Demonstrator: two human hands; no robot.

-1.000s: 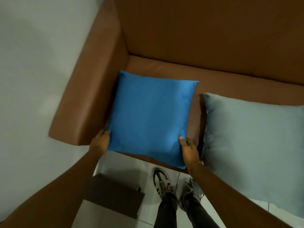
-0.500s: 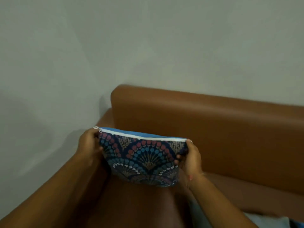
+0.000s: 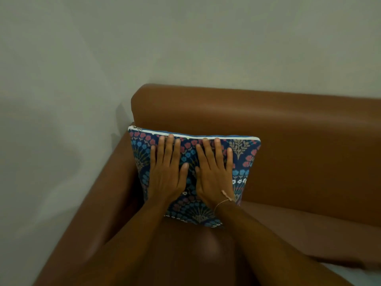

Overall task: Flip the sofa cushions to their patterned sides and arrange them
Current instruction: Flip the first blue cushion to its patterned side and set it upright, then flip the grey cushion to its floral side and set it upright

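A cushion with a dark blue, red and light blue fan-and-flower pattern stands upright in the left corner of the brown sofa, leaning on the backrest, its patterned side facing me. A white zip edge runs along its top, with plain blue fabric behind. My left hand and my right hand lie flat on the patterned face, side by side, fingers spread and pointing up, pressing the cushion. Neither hand grips anything.
The sofa's left armrest runs along the grey wall. A pale grey cushion edge shows at the bottom right on the seat.
The cushion went from lying plain blue side up, to being held up by its sides, to standing against the backrest patterned side out. Both hands let go of its sides and now press flat on it.
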